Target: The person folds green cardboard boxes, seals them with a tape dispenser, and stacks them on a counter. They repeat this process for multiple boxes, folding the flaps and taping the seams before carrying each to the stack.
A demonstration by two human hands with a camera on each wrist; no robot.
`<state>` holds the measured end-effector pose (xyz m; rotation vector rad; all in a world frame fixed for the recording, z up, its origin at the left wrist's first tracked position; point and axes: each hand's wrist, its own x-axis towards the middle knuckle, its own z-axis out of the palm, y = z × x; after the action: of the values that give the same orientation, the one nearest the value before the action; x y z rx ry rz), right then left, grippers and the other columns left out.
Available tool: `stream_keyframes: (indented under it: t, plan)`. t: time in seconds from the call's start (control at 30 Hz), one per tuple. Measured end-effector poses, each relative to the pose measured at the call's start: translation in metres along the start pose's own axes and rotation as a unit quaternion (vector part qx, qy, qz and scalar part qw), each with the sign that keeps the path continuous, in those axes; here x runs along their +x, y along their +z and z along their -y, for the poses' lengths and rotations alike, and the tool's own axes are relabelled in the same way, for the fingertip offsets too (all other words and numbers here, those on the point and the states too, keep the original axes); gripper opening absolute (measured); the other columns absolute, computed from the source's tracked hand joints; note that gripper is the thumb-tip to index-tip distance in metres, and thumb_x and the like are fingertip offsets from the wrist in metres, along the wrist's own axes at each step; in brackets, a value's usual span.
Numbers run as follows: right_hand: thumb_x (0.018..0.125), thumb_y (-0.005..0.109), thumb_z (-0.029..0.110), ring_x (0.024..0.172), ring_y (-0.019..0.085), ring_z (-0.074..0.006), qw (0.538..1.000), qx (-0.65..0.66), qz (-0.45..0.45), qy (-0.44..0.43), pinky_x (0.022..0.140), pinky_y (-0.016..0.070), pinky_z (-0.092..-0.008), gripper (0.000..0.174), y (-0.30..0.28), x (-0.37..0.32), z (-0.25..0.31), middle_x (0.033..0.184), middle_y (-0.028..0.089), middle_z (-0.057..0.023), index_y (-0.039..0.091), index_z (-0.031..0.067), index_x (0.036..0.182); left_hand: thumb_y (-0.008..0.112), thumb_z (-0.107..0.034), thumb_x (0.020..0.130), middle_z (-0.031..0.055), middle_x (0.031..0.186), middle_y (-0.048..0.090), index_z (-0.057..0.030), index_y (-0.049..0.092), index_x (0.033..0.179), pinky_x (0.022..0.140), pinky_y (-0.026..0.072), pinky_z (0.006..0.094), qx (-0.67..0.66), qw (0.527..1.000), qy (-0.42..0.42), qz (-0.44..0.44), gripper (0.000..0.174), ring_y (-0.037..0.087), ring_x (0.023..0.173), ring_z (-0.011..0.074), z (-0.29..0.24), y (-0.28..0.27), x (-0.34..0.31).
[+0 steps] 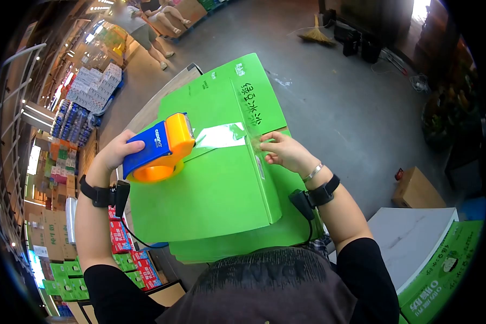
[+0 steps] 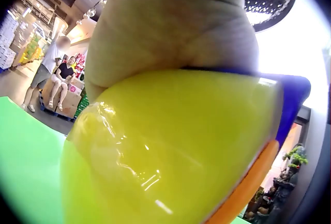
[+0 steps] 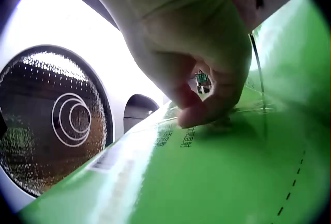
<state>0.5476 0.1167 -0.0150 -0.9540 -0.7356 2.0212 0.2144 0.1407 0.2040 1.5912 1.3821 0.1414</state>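
A large green cardboard box (image 1: 210, 200) lies in front of me, its top flaps meeting at a seam. My left hand (image 1: 117, 152) grips a blue and orange tape dispenser (image 1: 164, 146) above the box's left part; its yellow tape roll (image 2: 170, 141) fills the left wrist view. Shiny clear tape (image 1: 221, 135) stretches from the dispenser across the top to the right edge. At that edge my right hand (image 1: 289, 154) has thumb and bent fingers pinching the tape's end close against the box side, as the right wrist view also shows.
A white-topped green carton (image 1: 416, 243) stands at the lower right, a brown box (image 1: 418, 189) beyond it. A broom (image 1: 316, 35) lies on the floor ahead. Stacked goods (image 1: 94, 89) line the left, and two people, one standing (image 1: 140, 29), are farther off.
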Motion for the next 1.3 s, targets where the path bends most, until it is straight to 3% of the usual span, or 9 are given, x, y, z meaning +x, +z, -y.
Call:
stream_keyframes:
  t: [0.1,0.2,0.3,0.47,0.67,1.03,1.13,1.23,1.3]
  plan:
    - [0.080,0.058,0.008,0.060,0.053,-0.0124,0.995,-0.097,-0.020,-0.005,0.056,0.0486,-0.0202,0.033,0.007,-0.014,0.016,0.077,0.052,-0.0056,0.041,0.0011,0.108,0.063,-0.040,0.074,0.0051,0.075,0.063,0.0051,0.062,0.084,0.060,0.0446,0.0201,-0.008,1.000,0.004,-0.001,0.046,0.056,0.065,0.0090,0.000,0.000,0.002]
    - [0.083,0.054,0.009,0.058,0.051,-0.0116,0.994,-0.081,0.019,0.066,0.054,0.0468,-0.0213,0.024,0.002,-0.009,0.025,0.068,0.050,-0.0036,0.044,0.0010,0.103,0.063,-0.039,0.075,0.0053,0.075,0.063,0.0054,0.062,0.084,0.060,0.0445,0.0200,-0.012,1.000,0.003,-0.002,0.046,0.056,0.064,0.0090,-0.005,0.003,0.001]
    - [0.085,0.052,0.012,0.056,0.048,-0.0101,0.989,0.061,0.092,0.101,0.052,0.0438,-0.0211,0.017,-0.020,0.020,0.023,0.064,0.048,-0.0014,0.048,0.0015,0.098,0.063,-0.040,0.075,0.0058,0.076,0.063,0.0056,0.062,0.086,0.060,0.0446,0.0200,-0.009,1.000,-0.002,0.002,0.046,0.056,0.065,0.0090,-0.001,0.000,0.000]
    - [0.087,0.054,0.016,0.054,0.047,-0.0077,0.997,-0.062,0.010,-0.048,0.051,0.0423,-0.0207,0.018,-0.018,0.008,0.028,0.061,0.050,-0.0003,0.052,0.0001,0.079,0.062,-0.040,0.075,0.0057,0.076,0.062,0.0053,0.061,0.087,0.061,0.0444,0.0202,-0.010,1.000,-0.007,-0.007,0.047,0.056,0.065,0.0092,-0.004,0.003,-0.002]
    - [0.084,0.055,0.012,0.045,0.049,-0.0092,0.943,-0.172,-0.170,-0.228,0.041,0.0408,-0.0229,0.016,0.009,-0.012,0.038,0.056,0.053,-0.0045,0.053,-0.0013,0.075,0.061,-0.043,0.075,0.0050,0.074,0.062,0.0045,0.062,0.086,0.059,0.0441,0.0201,0.017,1.000,-0.010,-0.007,0.049,0.056,0.064,0.0090,-0.001,0.001,-0.002]
    - [0.083,0.056,0.013,0.041,0.046,-0.0071,0.922,-0.174,-0.206,-0.276,0.037,0.0363,-0.0214,0.018,0.022,-0.048,0.082,0.053,0.053,-0.0032,0.054,-0.0012,0.073,0.061,-0.043,0.075,0.0045,0.075,0.062,0.0042,0.062,0.087,0.061,0.0438,0.0215,0.045,0.999,-0.006,0.006,0.049,0.055,0.065,0.0096,0.001,0.000,-0.001]
    - [0.083,0.056,0.015,0.040,0.044,-0.0070,0.842,-0.194,-0.291,-0.411,0.037,0.0344,-0.0209,0.019,0.022,-0.049,0.094,0.052,0.052,-0.0026,0.054,-0.0013,0.073,0.061,-0.044,0.074,0.0042,0.075,0.062,0.0040,0.062,0.087,0.060,0.0438,0.0214,0.034,0.999,-0.002,-0.005,0.049,0.055,0.064,0.0094,0.006,-0.002,-0.001]
    - [0.083,0.056,0.016,0.040,0.043,-0.0070,0.876,-0.214,-0.164,-0.399,0.037,0.0336,-0.0204,0.020,0.040,-0.092,0.135,0.053,0.051,-0.0018,0.054,-0.0012,0.073,0.061,-0.043,0.074,0.0033,0.074,0.062,0.0033,0.062,0.084,0.059,0.0434,0.0208,0.054,0.998,0.007,0.017,0.048,0.055,0.064,0.0086,-0.004,0.002,0.000]
    - [0.083,0.056,0.016,0.040,0.044,-0.0069,0.894,-0.200,-0.149,-0.372,0.037,0.0337,-0.0204,0.020,0.035,-0.087,0.137,0.054,0.051,-0.0014,0.054,-0.0009,0.073,0.061,-0.044,0.074,0.0029,0.073,0.062,0.0029,0.062,0.083,0.059,0.0433,0.0206,0.047,0.999,0.005,0.017,0.048,0.054,0.063,0.0083,-0.002,0.001,-0.002]
